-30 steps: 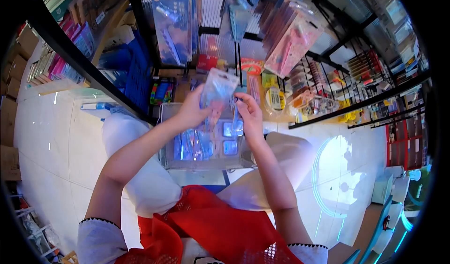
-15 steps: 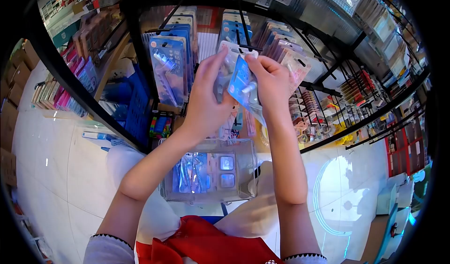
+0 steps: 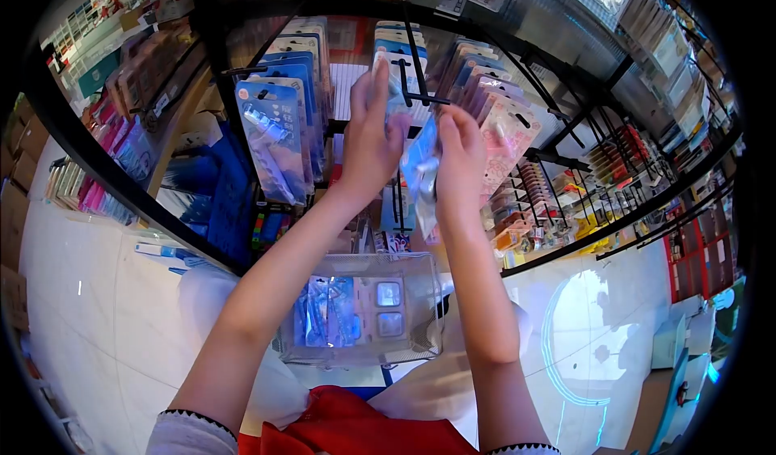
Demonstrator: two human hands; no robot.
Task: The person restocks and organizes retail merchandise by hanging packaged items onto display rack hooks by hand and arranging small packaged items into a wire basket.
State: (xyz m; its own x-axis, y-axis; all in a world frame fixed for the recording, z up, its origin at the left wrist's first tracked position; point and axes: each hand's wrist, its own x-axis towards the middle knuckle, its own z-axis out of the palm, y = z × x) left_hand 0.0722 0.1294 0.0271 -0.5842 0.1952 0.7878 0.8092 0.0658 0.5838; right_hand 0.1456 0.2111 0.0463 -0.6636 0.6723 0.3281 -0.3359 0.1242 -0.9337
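Note:
My left hand [image 3: 372, 144] is raised at the middle display hook [image 3: 408, 71], its fingers along the left edge of a pale blister pack [image 3: 395, 91] and the thumb in front. Much of that pack is hidden by the hand. To its right, my right hand [image 3: 459, 160] pinches a blue blister pack [image 3: 419, 162] with a clear plastic front, tilted and below the hook's tip. Both packs are slightly blurred. Below my forearms, a clear plastic bin [image 3: 420, 346] holds several blue packs [image 3: 330, 309] and small square items [image 3: 389, 293].
Blue carded packs [image 3: 275, 144] hang at left, and pink ones [image 3: 508, 144] at right. Black hooks [image 3: 574, 132] stick out beside them. A black rack bar [image 3: 614, 225] curves across the right. A blue basket [image 3: 226, 200] stands at lower left.
My hands have moved apart. The left has risen slightly along the middle hook, while the right has drawn the blue pack a little lower. The hook's tip now shows between them.

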